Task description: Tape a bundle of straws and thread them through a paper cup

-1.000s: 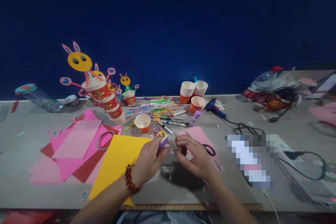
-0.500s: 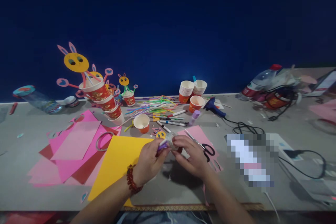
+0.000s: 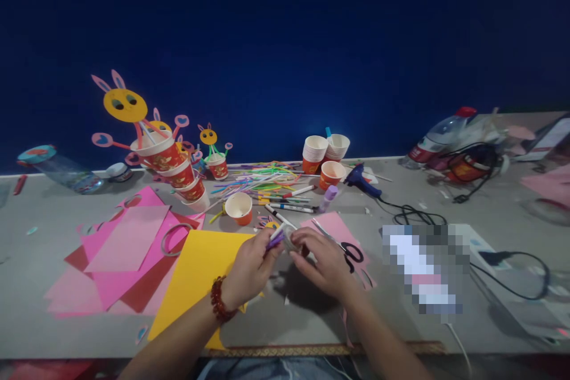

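Observation:
My left hand (image 3: 249, 267), with a beaded bracelet at the wrist, is closed on purple and white straws (image 3: 275, 237) that point up and to the right. Close beside it, my right hand (image 3: 321, 261) has its fingers curled round a clear roll of tape (image 3: 290, 237). The tape roll touches or nearly touches the straws. Under the left forearm lies yellow paper (image 3: 191, 285). Just behind the hands is a small yellow rabbit face (image 3: 268, 222), partly hidden. Black-handled scissors (image 3: 353, 252) rest on pink paper right of the right hand.
Rabbit figures in red cups (image 3: 158, 154) stand at left, behind pink sheets (image 3: 129, 237). Loose straws (image 3: 267, 177), markers (image 3: 294, 208), an open cup (image 3: 239, 209) and stacked cups (image 3: 315, 151) lie farther back. A blue glue gun (image 3: 363, 181) and a bottle (image 3: 439, 136) are at right.
The tape roll has tilted and moved slightly left in my right hand's fingers. More of the straws shows above my left hand. The whole view has shifted a little.

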Motion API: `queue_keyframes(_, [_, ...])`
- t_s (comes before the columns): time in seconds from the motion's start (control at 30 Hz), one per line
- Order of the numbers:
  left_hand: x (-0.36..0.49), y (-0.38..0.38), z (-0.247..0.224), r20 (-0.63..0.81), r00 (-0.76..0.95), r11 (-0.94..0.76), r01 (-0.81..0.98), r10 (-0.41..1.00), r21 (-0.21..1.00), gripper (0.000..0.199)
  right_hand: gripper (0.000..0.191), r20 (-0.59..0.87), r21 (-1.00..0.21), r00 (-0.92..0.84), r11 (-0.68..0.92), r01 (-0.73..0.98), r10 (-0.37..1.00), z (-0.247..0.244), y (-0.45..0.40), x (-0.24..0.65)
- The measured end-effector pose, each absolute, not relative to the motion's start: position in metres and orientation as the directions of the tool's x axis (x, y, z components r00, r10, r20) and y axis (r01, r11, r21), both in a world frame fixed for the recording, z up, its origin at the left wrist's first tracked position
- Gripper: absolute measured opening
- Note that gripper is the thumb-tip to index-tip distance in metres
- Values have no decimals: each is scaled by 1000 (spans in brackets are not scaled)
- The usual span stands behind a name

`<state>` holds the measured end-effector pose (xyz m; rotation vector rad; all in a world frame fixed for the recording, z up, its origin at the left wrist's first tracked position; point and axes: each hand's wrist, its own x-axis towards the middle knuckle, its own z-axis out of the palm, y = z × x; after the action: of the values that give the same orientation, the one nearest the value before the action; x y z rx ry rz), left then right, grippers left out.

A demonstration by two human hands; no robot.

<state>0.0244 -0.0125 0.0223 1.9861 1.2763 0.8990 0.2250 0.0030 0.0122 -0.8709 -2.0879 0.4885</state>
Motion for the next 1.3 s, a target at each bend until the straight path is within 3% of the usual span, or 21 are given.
queue_keyframes(0.2, [29,-15,35,110,320,-237,389,941,890,12,11,477,-608,-388,615,502,789,11,6,228])
queue_keyframes(0.33, [25,-11,38,4,319,-94,270,948,958,17,17,512,-556,-432,670,493,743,15,8,231])
queue_keyframes(0.47, [25,-11,36,-143,364,96,143,921,985,23,10,536,-525,-487,724,447,690,19,10,230])
queue_keyframes(0.63, [28,-14,37,-210,420,242,-23,883,970,32,13,557,-658,-367,666,353,745,13,12,228])
queue_keyframes(0.87, [27,-17,44,-237,584,467,-281,776,838,36,14,579,-764,-411,645,29,704,16,10,228])
queue_keyframes(1.17, [31,-7,31,-242,522,491,-414,818,766,34,7,546,-797,-293,594,107,785,20,8,241])
queue_keyframes(1.3, [34,-7,27,-260,516,494,-390,816,777,36,9,523,-792,-359,597,131,773,34,8,244])
